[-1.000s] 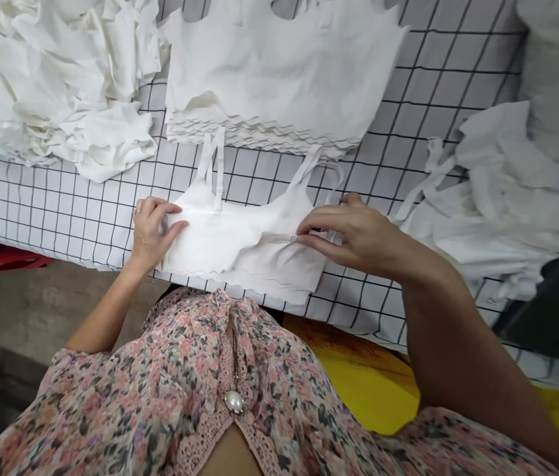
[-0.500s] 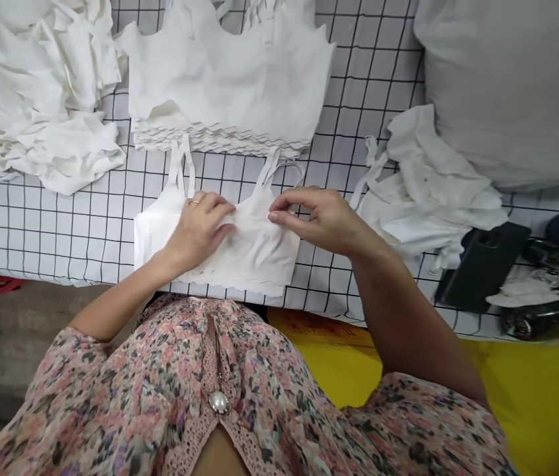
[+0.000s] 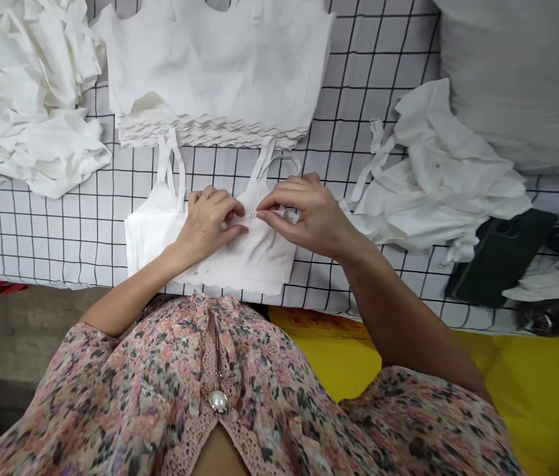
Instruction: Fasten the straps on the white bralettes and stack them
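A white bra (image 3: pixel 160 231) with a scalloped hem lies flat near the table's front edge, its two shoulder straps pointing away from me. My left hand (image 3: pixel 212 219) rests on its middle, fingers curled and thumb near the index finger, at one end of a thin white strap. Close beside it, my right hand (image 3: pixel 306 215) pinches that strap between thumb and index finger. A small slider (image 3: pixel 253 215) shows on the strap between the fingertips of both hands. Part of the strap is hidden behind my right fingers.
Beyond the bra lies a neat stack of white bras (image 3: pixel 219 73). Loose white garments (image 3: pixel 36 99) are heaped at left, more white fabric (image 3: pixel 438 178) at right. A dark phone (image 3: pixel 502 258) and a large pale bundle (image 3: pixel 522 79) sit on the grid-patterned tablecloth (image 3: pixel 353 277).
My right hand has moved left, bringing its pinched fingertips near my left hand, and the slider now shows between them. My left fingers have curled in more. The view has shifted slightly.
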Available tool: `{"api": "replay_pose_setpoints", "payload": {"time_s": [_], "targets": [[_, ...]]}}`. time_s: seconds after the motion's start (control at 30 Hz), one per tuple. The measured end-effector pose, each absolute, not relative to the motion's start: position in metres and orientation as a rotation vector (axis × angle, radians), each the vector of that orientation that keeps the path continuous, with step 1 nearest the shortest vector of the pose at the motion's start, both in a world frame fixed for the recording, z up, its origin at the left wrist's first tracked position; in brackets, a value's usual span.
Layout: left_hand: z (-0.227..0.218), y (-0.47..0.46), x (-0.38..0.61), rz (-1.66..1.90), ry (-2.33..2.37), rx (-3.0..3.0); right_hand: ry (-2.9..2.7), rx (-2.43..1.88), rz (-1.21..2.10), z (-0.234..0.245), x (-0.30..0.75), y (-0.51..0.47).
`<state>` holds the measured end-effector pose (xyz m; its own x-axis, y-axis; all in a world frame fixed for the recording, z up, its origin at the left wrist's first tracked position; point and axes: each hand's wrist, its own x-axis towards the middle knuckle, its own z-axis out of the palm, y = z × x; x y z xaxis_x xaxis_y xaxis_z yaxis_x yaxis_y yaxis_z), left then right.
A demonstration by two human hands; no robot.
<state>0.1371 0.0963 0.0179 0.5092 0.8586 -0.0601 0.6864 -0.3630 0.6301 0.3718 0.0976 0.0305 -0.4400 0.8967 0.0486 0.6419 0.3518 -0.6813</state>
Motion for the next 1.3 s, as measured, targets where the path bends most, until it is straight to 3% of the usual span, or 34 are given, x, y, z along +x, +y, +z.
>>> {"api": "replay_pose_setpoints", "payload": {"time_s": [1.3], "targets": [[0.001,0.096,0.140,0.527,1.183,2.121,-2.367,-1.178,0.862,0.025,0.369,0.105]]}}
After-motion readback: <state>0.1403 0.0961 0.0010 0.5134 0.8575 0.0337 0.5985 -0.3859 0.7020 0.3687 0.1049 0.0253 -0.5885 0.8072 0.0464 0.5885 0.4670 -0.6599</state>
